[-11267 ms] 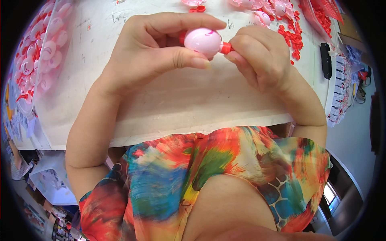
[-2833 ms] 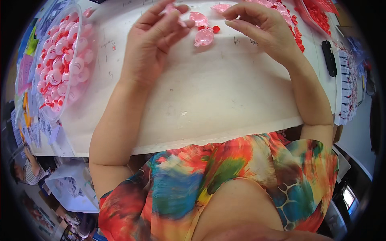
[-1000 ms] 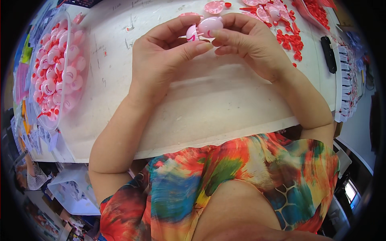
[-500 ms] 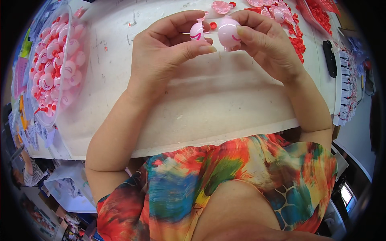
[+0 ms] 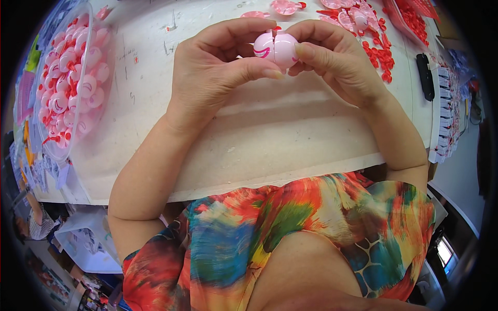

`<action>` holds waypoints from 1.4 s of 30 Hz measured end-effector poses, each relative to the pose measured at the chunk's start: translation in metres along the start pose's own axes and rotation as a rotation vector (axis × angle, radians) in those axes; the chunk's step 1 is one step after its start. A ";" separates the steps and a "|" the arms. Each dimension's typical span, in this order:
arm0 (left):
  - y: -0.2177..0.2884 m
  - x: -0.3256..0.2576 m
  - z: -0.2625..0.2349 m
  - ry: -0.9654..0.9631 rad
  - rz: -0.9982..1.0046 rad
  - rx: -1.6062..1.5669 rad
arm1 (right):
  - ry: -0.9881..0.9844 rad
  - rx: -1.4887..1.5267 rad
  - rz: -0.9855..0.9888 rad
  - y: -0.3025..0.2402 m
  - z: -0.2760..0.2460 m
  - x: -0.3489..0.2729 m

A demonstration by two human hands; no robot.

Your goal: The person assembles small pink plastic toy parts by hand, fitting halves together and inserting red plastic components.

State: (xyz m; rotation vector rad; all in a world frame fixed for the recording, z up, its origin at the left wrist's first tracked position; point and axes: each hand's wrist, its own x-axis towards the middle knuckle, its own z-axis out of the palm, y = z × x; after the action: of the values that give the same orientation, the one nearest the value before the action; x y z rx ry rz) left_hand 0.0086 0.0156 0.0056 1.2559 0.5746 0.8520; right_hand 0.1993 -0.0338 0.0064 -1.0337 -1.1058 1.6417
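Here we hold two pale pink plastic half-shells (image 5: pixel 276 47) pressed edge to edge above the far middle of the bench, one with a darker pink curved mark on its side. Our left hand (image 5: pixel 218 70) curls around the shells from the left, thumb beneath and fingers over the top; our right hand (image 5: pixel 337 65) pinches them from the right, thumb lying along the front. Both hands are closed on the shells, well above the surface.

The off-white bench (image 5: pixel 259 140) is scuffed and pencil-marked, its near edge running just ahead of our bright multicoloured patterned top (image 5: pixel 290 233). At the left stands a clear plastic tub (image 5: pixel 70 90) heaped with finished pink and red round pieces. At the far right lie loose pink half-shells (image 5: pixel 347 15) and a scatter of small red plastic parts (image 5: pixel 381 54), touching one another in places. A slim black object (image 5: pixel 425 75) lies near the right edge, beside a stack of white sheets (image 5: pixel 446 119). Below the bench on the left we see white bins (image 5: pixel 88 243) and coloured clutter on the floor, too blurred to tell apart.
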 end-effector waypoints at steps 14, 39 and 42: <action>-0.002 0.000 -0.003 -0.064 0.041 0.089 | 0.038 0.118 0.036 -0.005 0.011 -0.001; -0.005 -0.006 0.009 -0.010 0.149 0.424 | 0.150 -0.024 -0.190 0.005 0.020 -0.001; -0.003 -0.009 0.009 0.015 0.112 0.433 | 0.157 -0.044 -0.176 0.005 0.023 -0.005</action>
State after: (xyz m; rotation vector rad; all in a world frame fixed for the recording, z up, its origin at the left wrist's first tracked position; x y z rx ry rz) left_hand 0.0109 0.0025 0.0046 1.6876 0.7318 0.8570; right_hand 0.1784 -0.0449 0.0083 -1.0434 -1.0995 1.3790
